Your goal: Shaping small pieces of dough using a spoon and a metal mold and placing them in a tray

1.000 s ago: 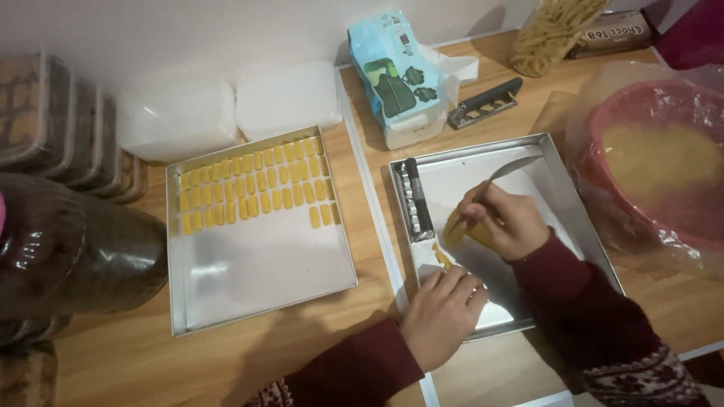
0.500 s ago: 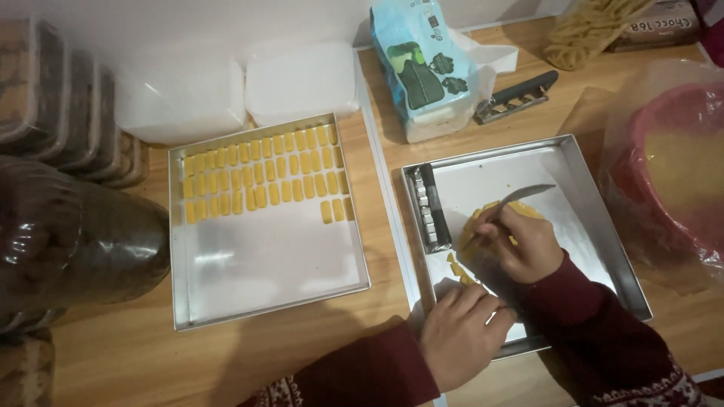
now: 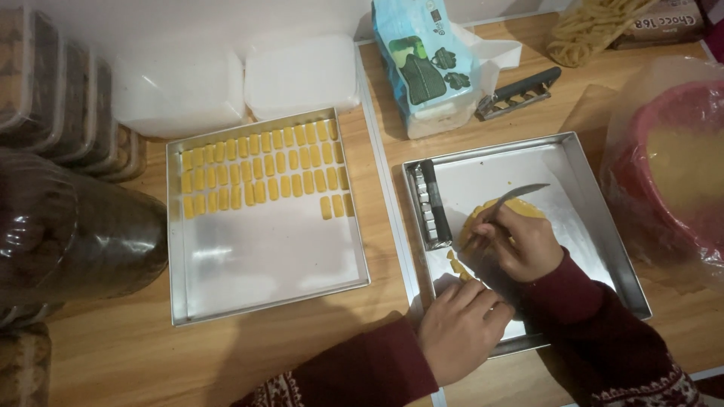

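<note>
My right hand (image 3: 519, 245) grips a metal knife (image 3: 507, 206) over a flat patch of yellow dough (image 3: 520, 208) in the right metal tray (image 3: 596, 218). The blade tip points up and right. My left hand (image 3: 461, 328) rests fingers-down on that tray's near left corner, next to small cut dough bits (image 3: 457, 265). A long metal cutter block (image 3: 431, 203) lies along the tray's left side. The left metal tray (image 3: 264, 256) holds several rows of small yellow dough pieces (image 3: 260, 172) at its far end.
A pink bowl of dough under clear plastic (image 3: 679, 162) stands at the right. A blue tissue pack (image 3: 418, 64), a black-handled tool (image 3: 520, 92), white lidded boxes (image 3: 241, 83) and stacked clear containers (image 3: 60, 98) line the back. A dark plastic-wrapped bundle (image 3: 68, 234) sits at left.
My right hand with the knife has shifted slightly over the dough; the left hand stays on the tray corner. The camera view has drifted left and down a little.
</note>
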